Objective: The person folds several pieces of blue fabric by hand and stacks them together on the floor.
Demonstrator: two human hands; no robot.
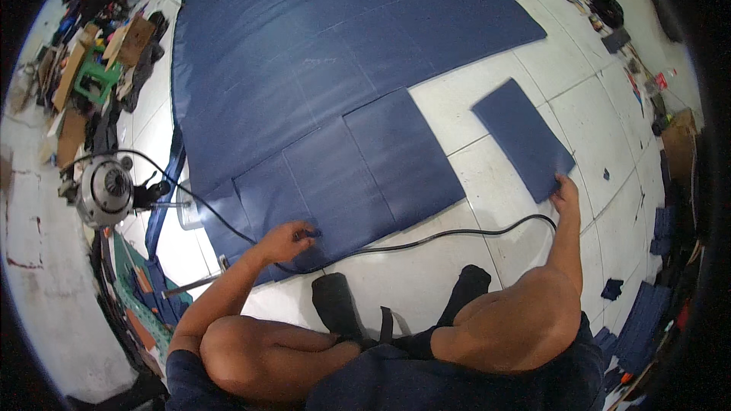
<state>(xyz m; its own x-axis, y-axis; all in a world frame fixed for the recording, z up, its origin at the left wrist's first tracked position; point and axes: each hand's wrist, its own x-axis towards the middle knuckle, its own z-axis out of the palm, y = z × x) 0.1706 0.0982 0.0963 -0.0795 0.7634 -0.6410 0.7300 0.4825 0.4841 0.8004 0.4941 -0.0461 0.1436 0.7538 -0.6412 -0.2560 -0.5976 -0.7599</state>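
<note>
A thick layered sheet of dark blue fabric [251,61] spreads over the tiled floor, with cut lines marking off panels along its near part. To the right lies a separate rectangular stack of blue fabric [521,137]. My right hand [565,195] grips that stack at its near right corner, thumb and fingers closed on the edge. Over the near edge of the large sheet is my left hand [289,242], its fingers curled together; a small dark bit shows at the fingertips, too small to name. A black cable [449,234] runs beneath my left forearm and across the floor.
On the left stands a round-headed fabric cutting machine [108,190], its cable looping to the right. Beyond it are a green plastic stool [97,76], cardboard and piled cloth. Blue fabric pieces [643,320] lie at the right. My bent legs and black-socked feet border the near floor.
</note>
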